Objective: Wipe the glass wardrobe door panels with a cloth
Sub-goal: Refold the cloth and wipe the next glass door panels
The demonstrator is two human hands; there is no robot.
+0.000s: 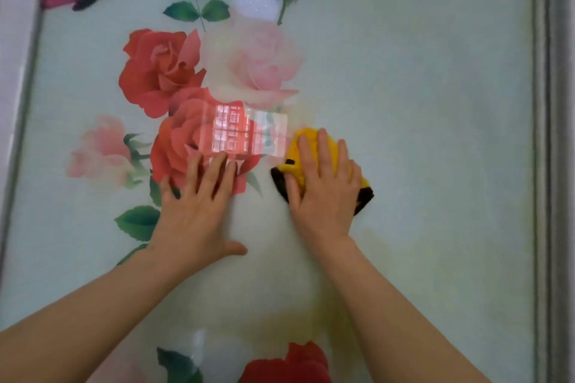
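- Two hands lie flat on the glass door panel (420, 87), which fills nearly the whole frame and carries a print of roses and a butterfly.
- Right hand (323, 183), just right of centre, presses a yellow cloth (303, 141) with dark edging against the glass; its fingers are straight over the cloth, so the grip is open, pressing rather than clenching.
- Left hand (194, 205), just left of centre, rests with spread, straight fingers on the glass over the red rose (186, 140); its grip is open and holds nothing.
- Unwiped-looking glass stretches from the cloth toward the right edge, up to the grey frame strip (550, 134), and toward the top.
- Judging by this, the right hand alone is placed to sweep the cloth rightward or upward; the left only braces.
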